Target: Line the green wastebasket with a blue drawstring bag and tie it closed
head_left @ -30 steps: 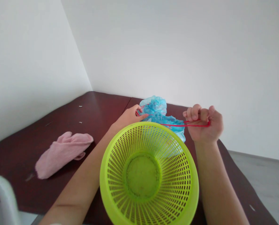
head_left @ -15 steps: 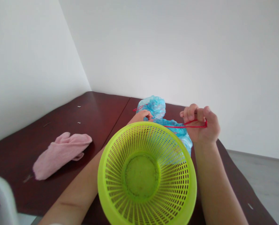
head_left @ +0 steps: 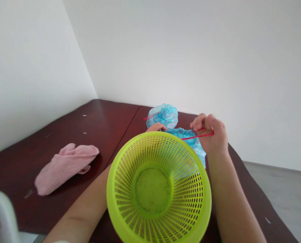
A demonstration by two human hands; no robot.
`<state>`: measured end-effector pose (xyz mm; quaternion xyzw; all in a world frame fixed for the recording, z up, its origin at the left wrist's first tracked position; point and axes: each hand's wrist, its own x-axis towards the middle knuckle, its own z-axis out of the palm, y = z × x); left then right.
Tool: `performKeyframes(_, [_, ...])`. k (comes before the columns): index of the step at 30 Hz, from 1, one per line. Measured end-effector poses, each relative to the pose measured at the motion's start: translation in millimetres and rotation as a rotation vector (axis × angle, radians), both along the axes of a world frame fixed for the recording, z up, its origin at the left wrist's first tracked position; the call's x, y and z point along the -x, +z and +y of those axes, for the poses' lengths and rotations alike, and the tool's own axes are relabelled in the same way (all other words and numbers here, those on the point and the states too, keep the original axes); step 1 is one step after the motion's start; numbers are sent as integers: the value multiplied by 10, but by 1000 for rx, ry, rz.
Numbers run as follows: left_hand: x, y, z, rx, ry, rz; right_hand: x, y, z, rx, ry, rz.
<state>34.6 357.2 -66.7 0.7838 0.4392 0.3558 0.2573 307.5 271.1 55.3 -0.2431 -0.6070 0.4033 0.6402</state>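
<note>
A yellow-green plastic basket (head_left: 152, 192) with slotted sides fills the lower middle, its mouth facing me and nothing in it. Behind its far rim lies a crumpled blue plastic bag (head_left: 199, 150) with a red drawstring (head_left: 197, 136). My right hand (head_left: 213, 135) is closed on the drawstring, which is hooked around it and stretched toward the left. At the bag's left end my left hand (head_left: 156, 127) has its fingers bent against the plastic; the basket rim hides most of it. Farther back sits a second bunched blue bag (head_left: 163, 116), its red strings sticking out leftward.
A folded pink cloth (head_left: 65, 165) lies on the dark red table (head_left: 89, 135) at left. White walls (head_left: 180, 60) stand behind the table. A curved white object (head_left: 3, 209) shows at the lower left edge. Grey floor (head_left: 279, 184) is beyond the right side.
My right hand has moved left with the drawstring, and its fingers have turned inward. My left hand has sunk lower behind the basket rim. Basket and cloth stay nearly in place.
</note>
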Motion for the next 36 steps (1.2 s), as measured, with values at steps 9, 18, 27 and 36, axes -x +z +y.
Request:
performKeyframes(9, [164,206,-88,67,30,-431,-86,-573,370,110,-344,-779])
performKeyframes(18, [257,402,-58,-28,209,-761,-279,-576,557,101,-423,-864])
performKeyframes(27, [641,488,-23,-361,428,-669,-728,-475,656,45,-786,-619])
performKeyframes(36, [546,708,-211,-107,222,-876,-428,-186,286,-317,-647,-567])
